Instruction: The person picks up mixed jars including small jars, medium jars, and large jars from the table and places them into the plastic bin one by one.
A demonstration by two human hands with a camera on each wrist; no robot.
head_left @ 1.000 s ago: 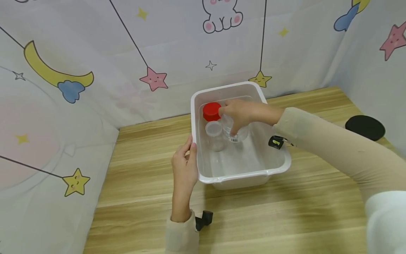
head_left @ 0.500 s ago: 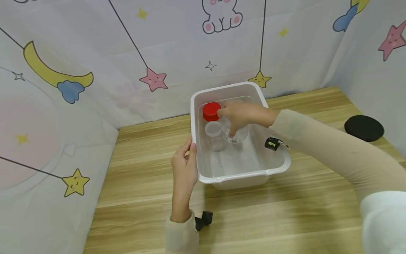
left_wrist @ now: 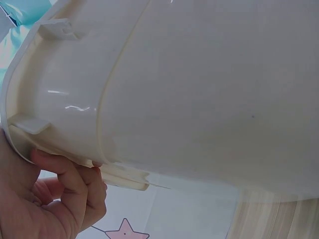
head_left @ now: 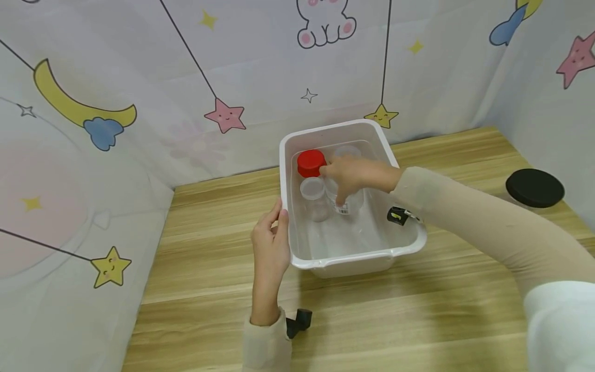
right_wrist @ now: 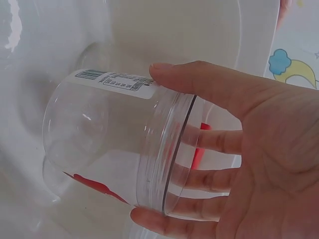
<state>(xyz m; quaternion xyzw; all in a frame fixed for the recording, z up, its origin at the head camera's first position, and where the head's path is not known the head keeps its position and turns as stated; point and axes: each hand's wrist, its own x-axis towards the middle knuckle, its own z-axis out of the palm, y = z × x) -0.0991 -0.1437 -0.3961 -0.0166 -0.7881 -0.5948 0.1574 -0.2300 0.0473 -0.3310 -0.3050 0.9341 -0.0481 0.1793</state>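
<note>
My right hand [head_left: 348, 173] reaches into a white plastic tub [head_left: 355, 256] and grips a clear plastic jar [right_wrist: 114, 129] by its ridged neck. The thumb lies at the label with the barcode, and the other fingers wrap the far side. Left of the held jar stand a red lid [head_left: 310, 161] and a small clear jar with a translucent lid [head_left: 312, 188]. Another translucent lid [head_left: 347, 151] shows behind the right hand. My left hand [head_left: 271, 237] holds the tub's left rim; in the left wrist view its fingers curl beneath the edge [left_wrist: 30, 157].
A black round lid [head_left: 534, 187] sits at the right side of the wooden table [head_left: 209, 289]. Behind the tub hangs a pale cloth [head_left: 260, 67] printed with stars and moons. A black wrist mount [head_left: 299, 320] is by the left sleeve.
The right hand and the clear jar have shifted slightly towards the tub's front. The translucent lid behind that hand shows more clearly now. The left hand and the tub stay in place.
</note>
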